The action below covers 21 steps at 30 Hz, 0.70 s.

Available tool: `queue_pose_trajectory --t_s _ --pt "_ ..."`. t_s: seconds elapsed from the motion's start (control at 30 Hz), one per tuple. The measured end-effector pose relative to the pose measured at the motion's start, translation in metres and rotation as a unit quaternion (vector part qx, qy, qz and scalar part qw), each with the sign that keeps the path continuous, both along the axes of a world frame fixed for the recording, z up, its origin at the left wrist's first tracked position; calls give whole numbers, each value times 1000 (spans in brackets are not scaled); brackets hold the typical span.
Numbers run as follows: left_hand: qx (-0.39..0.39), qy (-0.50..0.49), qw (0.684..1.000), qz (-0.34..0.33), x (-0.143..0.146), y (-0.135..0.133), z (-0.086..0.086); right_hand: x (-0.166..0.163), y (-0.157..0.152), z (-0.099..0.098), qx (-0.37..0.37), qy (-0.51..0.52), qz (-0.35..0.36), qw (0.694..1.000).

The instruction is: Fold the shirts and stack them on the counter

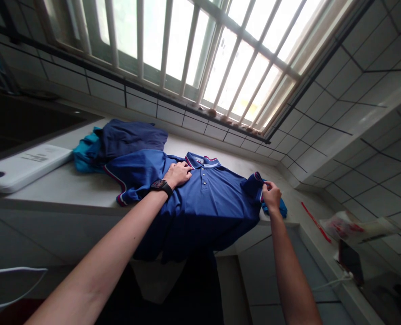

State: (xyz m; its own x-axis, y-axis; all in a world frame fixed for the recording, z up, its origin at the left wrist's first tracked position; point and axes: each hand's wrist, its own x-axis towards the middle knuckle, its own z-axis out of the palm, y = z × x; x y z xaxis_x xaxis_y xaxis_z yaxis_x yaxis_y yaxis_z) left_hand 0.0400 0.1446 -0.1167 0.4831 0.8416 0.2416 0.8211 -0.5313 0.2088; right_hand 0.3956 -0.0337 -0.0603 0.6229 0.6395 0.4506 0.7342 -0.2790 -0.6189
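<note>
A blue polo shirt (214, 194) with red and white trim lies front up across the counter, its collar toward the window wall and its lower part hanging over the front edge. My left hand (178, 174), with a black watch on the wrist, rests on the shirt near the collar, fingers lying on the cloth. At the right, my right hand (271, 196) pinches the trimmed edge of one sleeve. The other sleeve spreads out to the left. Some teal cloth (283, 207) shows just beyond my right hand.
Behind the left sleeve sit a folded dark blue garment (132, 137) and a teal garment (85, 151). A white flat device (31, 166) lies at the left. On the right ledge are a red strip (315, 222), a plastic bag (352, 225) and a phone (351, 262) with a cable.
</note>
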Motion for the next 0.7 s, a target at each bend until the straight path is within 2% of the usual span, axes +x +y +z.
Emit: queue_pose_trajectory --t_s 0.1,0.17,0.23,0.3,0.43,0.5,0.6,0.7 --pt "2 1 1000 0 0 -1 1 -9 -1 3 -39 112 164 979" --pt "2 1 1000 1 0 -2 1 -12 0 4 -47 131 193 971" --pt "2 2 1000 3 0 -2 2 -13 3 1 -66 93 167 979" --pt "3 4 1000 6 0 -2 2 -12 7 -4 -124 35 126 984" --pt "5 5 1000 9 0 -3 3 -12 19 -20 -242 -69 39 967" --pt "2 4 1000 7 0 -3 3 -13 25 -26 -274 -90 42 957" --pt "-2 3 1000 4 -1 -4 3 -14 32 -32 -274 -103 62 954" --pt "-1 5 1000 5 -1 -4 4 -12 34 -34 -206 -135 9 969"
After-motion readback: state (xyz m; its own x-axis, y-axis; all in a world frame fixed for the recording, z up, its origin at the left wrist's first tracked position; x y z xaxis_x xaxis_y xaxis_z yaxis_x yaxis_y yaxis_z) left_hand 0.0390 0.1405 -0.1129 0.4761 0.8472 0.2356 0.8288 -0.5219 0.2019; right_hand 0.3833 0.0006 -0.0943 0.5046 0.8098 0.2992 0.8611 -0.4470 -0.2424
